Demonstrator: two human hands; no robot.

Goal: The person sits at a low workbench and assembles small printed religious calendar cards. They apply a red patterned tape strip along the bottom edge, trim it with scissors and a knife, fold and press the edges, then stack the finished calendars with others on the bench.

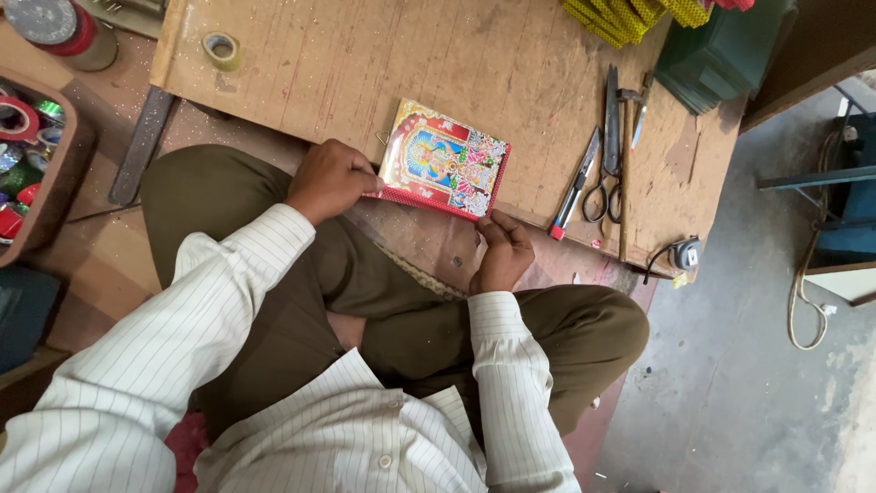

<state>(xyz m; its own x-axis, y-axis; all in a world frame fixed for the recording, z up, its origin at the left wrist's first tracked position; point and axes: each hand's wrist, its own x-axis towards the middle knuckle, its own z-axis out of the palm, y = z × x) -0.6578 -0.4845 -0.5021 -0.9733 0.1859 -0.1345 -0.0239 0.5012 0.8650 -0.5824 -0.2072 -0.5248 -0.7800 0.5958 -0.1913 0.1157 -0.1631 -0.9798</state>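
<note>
Two hands, left (330, 180) and right (502, 251), each grip pinching one colourful picture card (444, 158); beside it, two scissors (604, 151).

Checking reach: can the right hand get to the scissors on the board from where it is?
Probably yes. The right hand pinches the card's corner; the scissors lie just beyond on the board, nothing between, though it must release the card first.

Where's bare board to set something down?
Widest free patch: wooden board between tape roll and colourful picture card. Smaller patch above the card. Crowded right: scissors, cutter. Left hand and right hand grip the card's near edge.
</note>
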